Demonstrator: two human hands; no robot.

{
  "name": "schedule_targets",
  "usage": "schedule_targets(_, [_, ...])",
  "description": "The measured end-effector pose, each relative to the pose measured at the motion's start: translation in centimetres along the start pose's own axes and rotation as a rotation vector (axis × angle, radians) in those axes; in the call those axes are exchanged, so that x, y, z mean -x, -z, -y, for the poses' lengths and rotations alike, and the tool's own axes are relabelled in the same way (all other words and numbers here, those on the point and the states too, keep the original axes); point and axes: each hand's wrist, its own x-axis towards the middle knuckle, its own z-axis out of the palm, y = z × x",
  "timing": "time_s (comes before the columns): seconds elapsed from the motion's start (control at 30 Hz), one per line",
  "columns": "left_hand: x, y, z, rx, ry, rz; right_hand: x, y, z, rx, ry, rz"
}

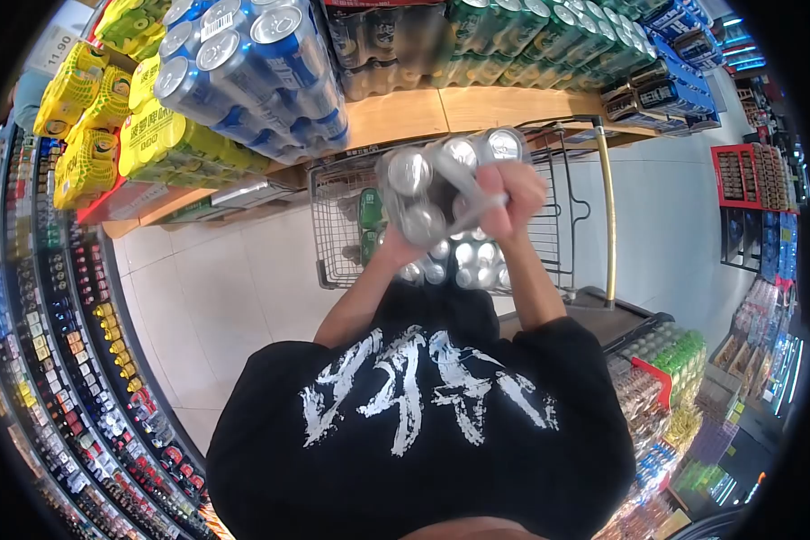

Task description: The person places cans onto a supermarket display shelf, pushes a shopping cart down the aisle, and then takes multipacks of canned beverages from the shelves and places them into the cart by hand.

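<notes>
Over the shopping cart I hold up a plastic-wrapped pack of cans point(423, 223), with several silver can tops showing. It is blurred by motion. My right hand point(516, 196) is closed round the whitish plastic strap or wrap on the pack's right side. My left hand point(403, 250) supports the pack at its lower left; most of its fingers are hidden beneath the cans. Inside the wire shopping cart point(330, 236), below the pack, lie green cans point(370, 209) and further silver-topped cans point(475, 263).
A wooden display shelf point(396, 115) runs along the front, bearing blue can packs point(265, 76), yellow can packs point(175, 144) and green can packs point(535, 40). Bottle shelves point(72, 333) curve along the left. The cart's yellowish handle bar point(603, 207) is on the right, near stacked goods point(661, 369).
</notes>
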Motion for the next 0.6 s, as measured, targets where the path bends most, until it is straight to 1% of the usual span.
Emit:
schedule_targets(0.03, [-0.3, -1.6, -0.8, 0.134, 0.002, 0.030, -0.6, 1.0, 2.2, -0.048, 0.046, -0.027])
schedule_targets(0.07, [-0.6, -2.9, -1.6, 0.273, 0.013, 0.048, -0.7, 2.2, 3.8, -0.162, 0.048, 0.002])
schedule_targets(0.1, [-1.6, -3.0, -2.6, 0.489, 0.058, 0.061, -0.6, 3.5, 5.1, -0.276, 0.047, 0.031])
schedule_targets(0.17, [-0.6, -10.2, -9.4, 0.732, 0.090, 0.059, -0.5, 5.5, 7.5, -0.268, 0.125, -0.074])
schedule_targets(0.2, [-0.5, -9.8, -8.8, 0.706, 0.054, 0.055, -0.6, 6.3, 8.4, -0.270, 0.168, -0.125])
schedule_targets(0.27, [-1.0, -6.5, -6.1, 0.646, -0.008, 0.046, -0.6, 7.6, 9.5, -0.272, 0.252, -0.239])
schedule_targets(0.33, [-1.1, -6.3, -6.5, 0.583, -0.073, 0.039, -0.6, 9.3, 9.3, -0.412, 0.170, -0.213])
schedule_targets(0.37, [-0.2, -6.2, -6.2, 0.561, -0.066, 0.009, -0.4, 10.1, 9.1, -0.482, 0.120, -0.196])
schedule_targets(0.4, [1.8, -10.0, -9.1, 0.541, -0.062, -0.021, -0.2, 10.5, 8.6, -0.509, 0.123, -0.214])
schedule_targets(0.43, [2.9, -12.2, -11.0, 0.517, -0.061, -0.048, 0.0, 10.9, 7.9, -0.539, 0.102, -0.201])
schedule_targets(0.5, [3.9, -12.8, -11.7, 0.468, -0.025, 0.020, 0.9, 11.5, 6.5, -0.598, 0.056, -0.173])
schedule_targets(0.53, [4.4, -13.1, -12.0, 0.408, -0.002, -0.012, 1.7, 11.6, 5.7, -0.644, 0.014, -0.160])
schedule_targets(0.57, [5.1, -13.6, -12.2, 0.350, 0.024, -0.045, 2.3, 11.5, 5.6, -0.609, -0.050, -0.184])
schedule_targets(0.6, [5.8, -15.5, -13.0, 0.273, 0.020, -0.135, 2.6, 11.1, 5.7, -0.574, -0.113, -0.208])
